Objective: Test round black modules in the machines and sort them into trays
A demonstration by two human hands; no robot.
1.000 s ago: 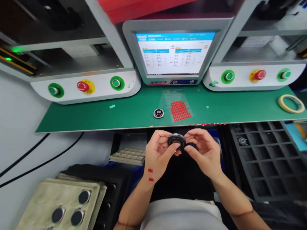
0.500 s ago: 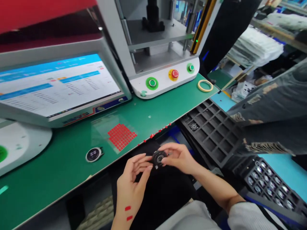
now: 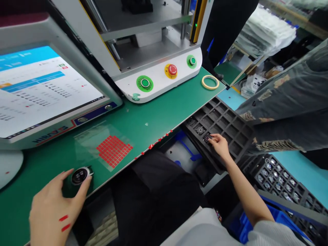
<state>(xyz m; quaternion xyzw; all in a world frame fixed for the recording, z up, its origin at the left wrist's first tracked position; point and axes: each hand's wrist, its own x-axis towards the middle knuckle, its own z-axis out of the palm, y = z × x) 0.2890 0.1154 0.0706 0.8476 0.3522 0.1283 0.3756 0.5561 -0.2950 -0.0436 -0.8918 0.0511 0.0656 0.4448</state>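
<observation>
My left hand (image 3: 55,201) is at the green bench, thumb and forefinger closed around the sides of a round smartwatch (image 3: 79,175) with a lit dark face and silver rim. Two red strips are stuck on the back of this hand. Over the black compartment tray (image 3: 237,123) at the right, my right hand (image 3: 219,145) pinches a round black watch case (image 3: 207,138) in one of the compartments. Two similar cases sit beside it, one being the black case (image 3: 200,130) just behind. Its fingertips cover part of the held case.
A clear sheet of small red stickers (image 3: 114,150) lies on the bench (image 3: 164,109), with more stickers along the edge. Behind are a monitor (image 3: 51,92) and a press with buttons (image 3: 171,71). A tape roll (image 3: 210,82) and another person's ripped jeans (image 3: 287,112) are at right.
My hands have parted. The right carried the black watch case from over my lap into the tray; the left moved left onto the smartwatch. The view has shifted.
</observation>
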